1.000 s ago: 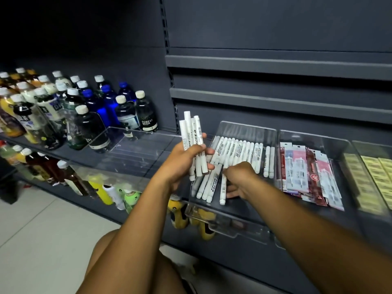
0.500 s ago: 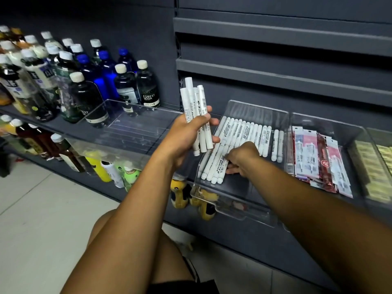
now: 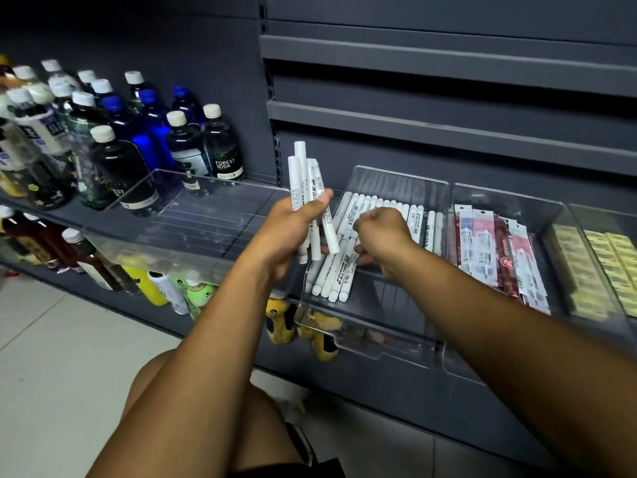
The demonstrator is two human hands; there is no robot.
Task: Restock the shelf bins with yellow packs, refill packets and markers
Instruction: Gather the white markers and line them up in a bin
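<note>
My left hand (image 3: 293,232) grips a bunch of white markers (image 3: 307,188), held upright just left of the clear marker bin (image 3: 396,175). Inside that bin a row of white markers (image 3: 389,208) lies at the back, and a few more markers (image 3: 332,274) lie loose toward the front. My right hand (image 3: 384,239) is inside the bin with its fingers curled down onto these loose markers; whether it pinches one is hidden. Red and white refill packets (image 3: 493,250) fill the neighbouring bin on the right. Yellow packs (image 3: 586,270) lie in the bins at the far right.
A clear bin (image 3: 206,208) with nothing in it sits left of the marker bin. Drink bottles (image 3: 138,143) crowd the shelf further left, and more bottles (image 3: 162,284) lie on the shelf below. Dark shelf rails (image 3: 448,63) run above. My knee (image 3: 179,391) is over the tiled floor.
My right hand laid a marker down among the loose ones in the bin, then rose slightly over them. My left hand keeps its bunch. The view shifted a little.
</note>
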